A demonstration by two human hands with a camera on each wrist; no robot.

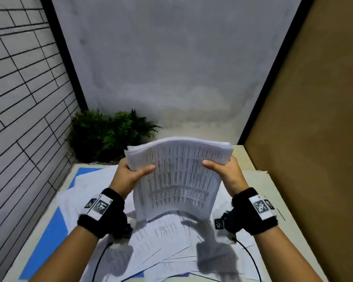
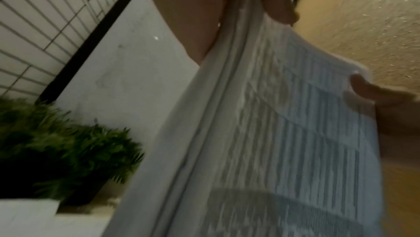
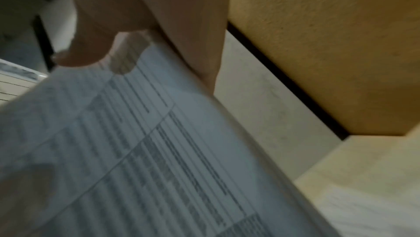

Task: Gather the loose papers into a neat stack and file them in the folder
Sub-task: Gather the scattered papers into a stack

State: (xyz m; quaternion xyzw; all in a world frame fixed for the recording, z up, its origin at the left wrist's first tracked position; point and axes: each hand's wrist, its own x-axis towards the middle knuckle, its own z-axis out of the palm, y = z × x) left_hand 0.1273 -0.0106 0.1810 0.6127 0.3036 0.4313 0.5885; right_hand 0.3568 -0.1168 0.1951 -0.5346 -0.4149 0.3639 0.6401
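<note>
A thick stack of printed papers [image 1: 177,176] stands nearly upright above the table, bowed in the middle. My left hand [image 1: 130,171] grips its left edge, thumb on the front sheet. My right hand [image 1: 224,169] grips the right edge the same way. The left wrist view shows the stack's layered edge [image 2: 227,115] under my left hand [image 2: 245,3], with the right thumb [image 2: 372,91] across the page. The right wrist view shows the printed stack [image 3: 159,151] and my right hand [image 3: 127,25]. Loose papers [image 1: 163,237] lie scattered on the table over a blue folder [image 1: 49,239].
A green potted plant [image 1: 108,131] stands at the table's back left corner. A tiled wall [image 1: 18,98] runs along the left and a brown board [image 1: 314,119] along the right. The pale table [image 1: 259,180] shows at the right of the papers.
</note>
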